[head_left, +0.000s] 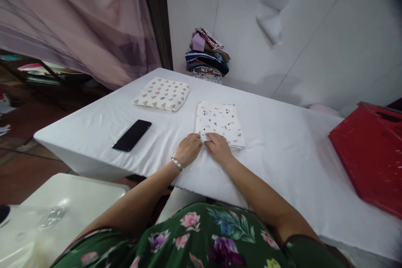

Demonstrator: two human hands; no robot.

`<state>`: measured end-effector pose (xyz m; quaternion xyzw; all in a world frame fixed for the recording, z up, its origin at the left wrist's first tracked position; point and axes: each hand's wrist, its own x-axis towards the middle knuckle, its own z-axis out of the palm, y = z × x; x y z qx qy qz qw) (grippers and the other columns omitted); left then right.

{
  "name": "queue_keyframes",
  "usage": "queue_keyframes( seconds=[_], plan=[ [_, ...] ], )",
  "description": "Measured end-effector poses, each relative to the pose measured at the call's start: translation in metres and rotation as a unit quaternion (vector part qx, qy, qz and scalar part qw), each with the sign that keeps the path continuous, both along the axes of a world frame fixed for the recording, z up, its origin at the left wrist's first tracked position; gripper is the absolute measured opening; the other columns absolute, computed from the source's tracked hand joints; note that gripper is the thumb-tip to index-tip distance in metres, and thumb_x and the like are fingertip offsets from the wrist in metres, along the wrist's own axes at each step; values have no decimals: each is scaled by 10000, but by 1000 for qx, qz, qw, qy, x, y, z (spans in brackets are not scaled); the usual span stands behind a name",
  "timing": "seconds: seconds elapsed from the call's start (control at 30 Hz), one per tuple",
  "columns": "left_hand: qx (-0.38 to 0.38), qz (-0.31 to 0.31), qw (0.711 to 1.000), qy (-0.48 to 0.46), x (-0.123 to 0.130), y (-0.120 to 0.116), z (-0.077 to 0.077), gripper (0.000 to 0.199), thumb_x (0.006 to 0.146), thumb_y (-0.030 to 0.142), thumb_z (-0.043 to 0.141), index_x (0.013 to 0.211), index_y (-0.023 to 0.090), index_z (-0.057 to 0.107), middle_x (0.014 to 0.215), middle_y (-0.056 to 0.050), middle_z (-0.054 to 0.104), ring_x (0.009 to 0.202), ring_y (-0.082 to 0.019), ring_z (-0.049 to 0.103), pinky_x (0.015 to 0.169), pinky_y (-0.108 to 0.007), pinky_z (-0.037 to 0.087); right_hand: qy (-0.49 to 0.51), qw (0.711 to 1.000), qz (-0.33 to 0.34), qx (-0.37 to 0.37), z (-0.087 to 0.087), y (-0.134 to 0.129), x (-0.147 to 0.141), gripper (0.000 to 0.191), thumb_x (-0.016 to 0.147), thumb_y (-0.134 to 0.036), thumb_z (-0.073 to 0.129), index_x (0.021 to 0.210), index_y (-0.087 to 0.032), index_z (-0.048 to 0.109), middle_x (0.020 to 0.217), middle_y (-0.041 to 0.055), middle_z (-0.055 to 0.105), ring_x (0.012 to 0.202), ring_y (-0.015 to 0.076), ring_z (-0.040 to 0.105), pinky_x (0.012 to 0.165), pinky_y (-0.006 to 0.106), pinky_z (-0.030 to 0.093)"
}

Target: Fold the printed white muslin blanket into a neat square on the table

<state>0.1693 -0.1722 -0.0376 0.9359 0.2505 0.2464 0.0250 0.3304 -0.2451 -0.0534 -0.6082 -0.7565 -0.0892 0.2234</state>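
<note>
A folded white cloth (220,119) with small dark prints lies flat on the white-covered table (276,163) in front of me. At its near left corner, my left hand (189,148) pinches the edge with bent fingers; a silver bracelet circles that wrist. Close beside it, my right hand (218,146) grips the same near edge, thumb and fingers together. The two hands almost touch. Further back to the left rests another folded cloth (163,94), cream with grey, red and blue motifs.
A black phone (132,135) lies on the table's left part. At the right edge stands a red crate (373,155). Stacked folded clothes (207,56) rise behind the table by the wall. A white stool (84,194) is at lower left, below a pink curtain (103,21).
</note>
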Motion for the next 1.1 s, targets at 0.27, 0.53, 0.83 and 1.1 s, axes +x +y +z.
queue_keyframes(
  seconds=[0.27, 0.53, 0.83, 1.1],
  plan=[
    [-21, 8, 999, -27, 2, 0, -5, 149, 843, 235, 465, 831, 196, 608, 1039, -70, 568, 1015, -194, 489, 829, -325, 450, 113, 993, -1, 20, -2, 3, -3, 189, 859, -121, 375, 867, -169, 558, 1215, 113, 506, 1129, 198, 438, 912, 368, 371],
    [-52, 55, 995, -58, 11, 0, -8, 67, 785, 161, 477, 802, 194, 531, 919, -57, 572, 895, -181, 512, 771, -312, 446, 147, 988, -8, 34, -4, 4, -5, 169, 847, -119, 374, 840, -173, 534, 1172, 122, 521, 1096, 201, 461, 900, 366, 387],
    [-168, 120, 977, -53, 15, -2, 1, 270, 683, 114, 497, 935, 209, 491, 970, -47, 552, 956, -194, 507, 758, -303, 450, 95, 995, 0, 20, -7, 7, -8, 169, 860, -103, 383, 859, -170, 538, 1090, 101, 572, 1048, 184, 487, 869, 348, 387],
    [-154, 108, 980, -71, 14, 7, -1, 119, 673, 125, 477, 750, 215, 477, 818, -28, 549, 841, -186, 513, 734, -311, 446, 81, 996, 20, 14, -8, 3, -10, 171, 889, -161, 398, 921, -174, 566, 1118, 98, 576, 1084, 172, 489, 907, 344, 383]
  ],
)
